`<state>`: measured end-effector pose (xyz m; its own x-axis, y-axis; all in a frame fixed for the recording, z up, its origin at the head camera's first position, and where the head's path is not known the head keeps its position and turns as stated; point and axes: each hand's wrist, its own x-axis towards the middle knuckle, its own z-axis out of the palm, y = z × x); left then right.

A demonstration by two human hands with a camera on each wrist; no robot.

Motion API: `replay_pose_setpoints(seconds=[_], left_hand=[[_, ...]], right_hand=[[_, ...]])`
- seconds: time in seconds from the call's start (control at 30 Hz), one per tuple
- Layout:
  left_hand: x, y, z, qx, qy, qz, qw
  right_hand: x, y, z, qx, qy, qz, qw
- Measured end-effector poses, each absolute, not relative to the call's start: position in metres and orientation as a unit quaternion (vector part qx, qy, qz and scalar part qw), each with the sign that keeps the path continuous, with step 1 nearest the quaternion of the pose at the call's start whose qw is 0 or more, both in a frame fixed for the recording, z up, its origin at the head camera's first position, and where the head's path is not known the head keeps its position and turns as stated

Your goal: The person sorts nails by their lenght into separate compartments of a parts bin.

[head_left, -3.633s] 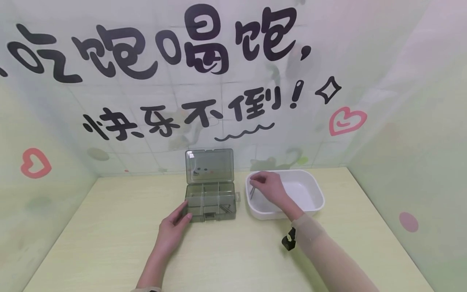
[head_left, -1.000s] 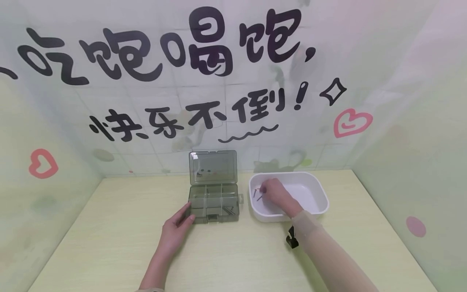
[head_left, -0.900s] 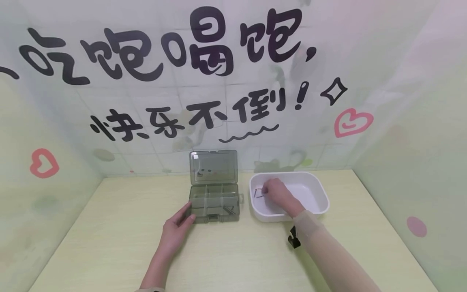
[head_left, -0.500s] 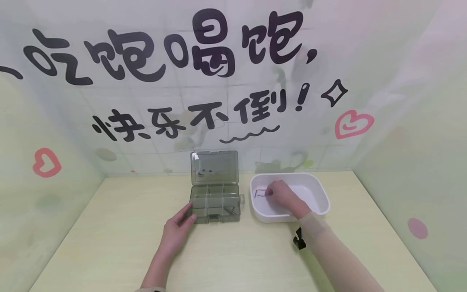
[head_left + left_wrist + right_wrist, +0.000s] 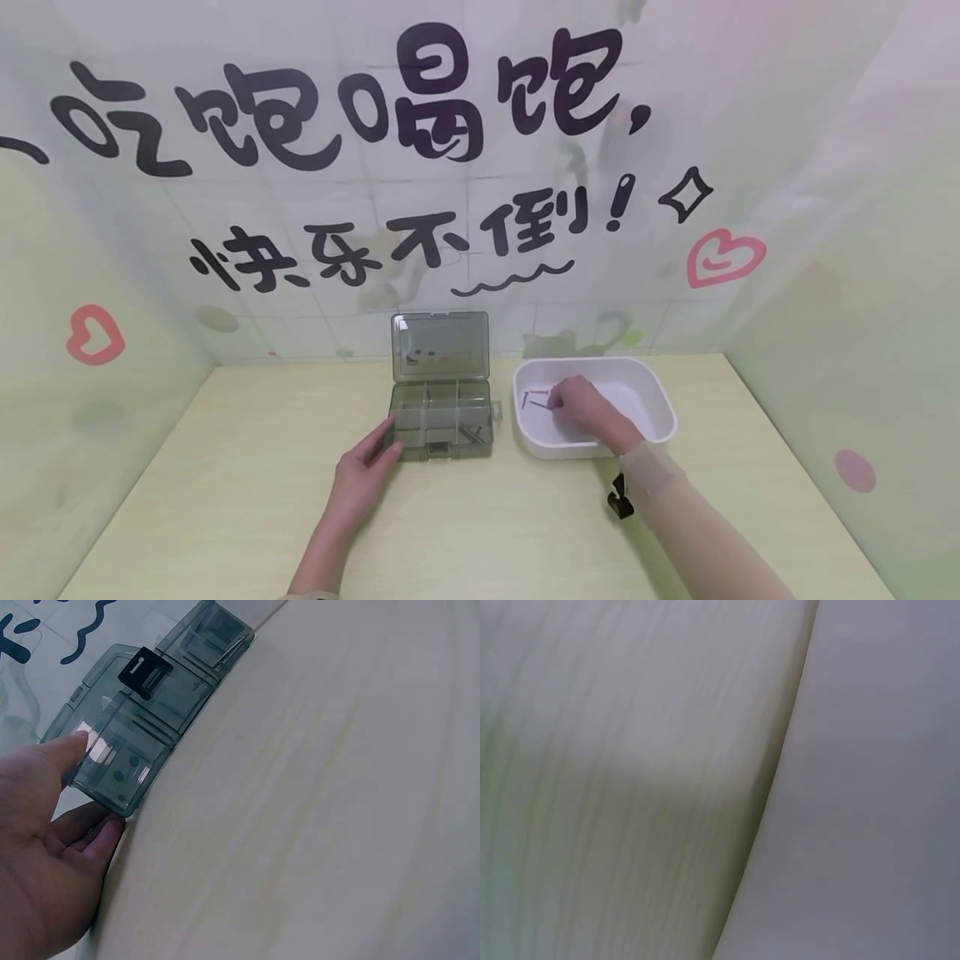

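A grey see-through compartment box point(image 5: 471, 452) stands on the table, its lid point(image 5: 441, 346) raised. My left hand point(image 5: 362, 479) grips the box's left end; in the left wrist view the thumb lies on the box's front wall point(image 5: 124, 784) and the fingers tuck at its lower edge. Several screws point(image 5: 472, 434) lie in the front right compartment. Inside a white tray point(image 5: 592, 451), my right hand point(image 5: 588, 410) pinches the end of a screw point(image 5: 539, 405), the fingertips partly hidden. Two more screws point(image 5: 537, 392) lie to its left. The right hand is out of the right wrist view.
Pale wood-grain table point(image 5: 480, 533) reaches toward me from both containers. A lettered wall sheet point(image 5: 330, 200) rises behind, close to the raised lid. A black clip-like piece point(image 5: 620, 498) hangs at the right cuff. The tray wall point(image 5: 870, 787) fills the right wrist view's right side.
My right hand, earlier holding thin metal pieces at the tray's left end, has moved lower and a little right. Screws now lie spread on the tray floor. The left hand keeps its hold.
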<state>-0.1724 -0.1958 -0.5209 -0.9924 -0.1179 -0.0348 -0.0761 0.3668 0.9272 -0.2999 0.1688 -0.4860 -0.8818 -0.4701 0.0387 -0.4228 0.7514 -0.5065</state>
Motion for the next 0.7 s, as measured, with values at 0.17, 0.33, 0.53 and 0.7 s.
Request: replay_pose_setpoints(seconds=[0.17, 0.33, 0.53, 0.7], left_hand=[[-0.172, -0.196, -0.521, 0.056, -0.828, -0.558, 0.021], [-0.173, -0.195, -0.521, 0.057, -0.827, -0.559, 0.020], [-0.173, -0.195, -0.521, 0.058, -0.829, -0.556, 0.020], [-0.172, -0.195, -0.521, 0.059, -0.828, -0.558, 0.020]], right_hand=[[-0.300, 0.170, -0.487, -0.253, 0.934, -0.250, 0.036], [-0.298, 0.169, -0.484, -0.239, 0.939, -0.245, 0.032], [-0.293, 0.167, -0.478, -0.217, 0.937, -0.274, 0.026], [-0.289, 0.168, -0.475, -0.221, 0.922, -0.317, 0.003]])
